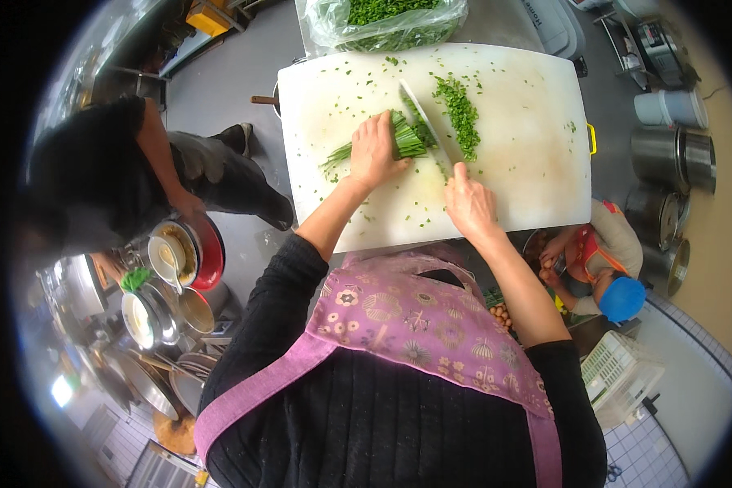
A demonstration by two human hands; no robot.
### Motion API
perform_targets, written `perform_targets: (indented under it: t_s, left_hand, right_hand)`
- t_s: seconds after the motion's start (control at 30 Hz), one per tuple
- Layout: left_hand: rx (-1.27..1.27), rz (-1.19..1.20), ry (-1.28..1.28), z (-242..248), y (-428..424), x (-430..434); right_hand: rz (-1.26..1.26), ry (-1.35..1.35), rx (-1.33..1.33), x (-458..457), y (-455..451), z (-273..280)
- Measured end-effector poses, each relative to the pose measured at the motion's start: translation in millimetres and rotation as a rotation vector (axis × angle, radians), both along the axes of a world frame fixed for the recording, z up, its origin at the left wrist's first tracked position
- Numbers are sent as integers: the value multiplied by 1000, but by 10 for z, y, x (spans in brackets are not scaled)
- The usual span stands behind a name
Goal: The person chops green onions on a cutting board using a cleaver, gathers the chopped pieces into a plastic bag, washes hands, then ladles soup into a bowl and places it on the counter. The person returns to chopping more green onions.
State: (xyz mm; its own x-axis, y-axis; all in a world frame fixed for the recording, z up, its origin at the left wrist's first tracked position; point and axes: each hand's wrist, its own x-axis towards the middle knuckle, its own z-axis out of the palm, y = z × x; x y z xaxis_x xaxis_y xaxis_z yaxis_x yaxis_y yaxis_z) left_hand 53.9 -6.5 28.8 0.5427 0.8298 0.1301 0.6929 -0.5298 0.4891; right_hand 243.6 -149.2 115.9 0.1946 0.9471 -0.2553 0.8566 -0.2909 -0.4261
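On a white cutting board [524,183], my left hand [373,149] presses down on a bunch of long green stalks [410,141], perhaps chives or scallions. My right hand [471,201] grips a kitchen knife [426,119], its handle mostly hidden in my fist. The blade stands beside the cut end of the bunch, to the right of my left fingers. Some cut green bits lie along the blade. Farther right is a narrow heap of chopped greens [462,116], and loose green flecks are scattered over the board.
A clear plastic bag [323,27] of chopped greens stands beyond the board. At left, a person [91,177] holds bowls and a red-rimmed basin [210,256]. Another person in a blue cap [622,299] handles round items, possibly eggs, at lower right. Steel pots [659,158] line the right wall.
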Motion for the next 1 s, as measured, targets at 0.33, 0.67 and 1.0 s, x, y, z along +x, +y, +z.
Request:
perform_targets:
  t_s: [0.33,0.67,1.0]
  left_hand:
    - [-6,150,-31,54,-236,121]
    - [35,265,-323,148,-246,113]
    - [121,423,-372,-197,-265,323]
  right_hand:
    - [184,15,105,198,173,41]
    - [260,76,179,232,178,-95]
    - [236,50,105,207,271,164]
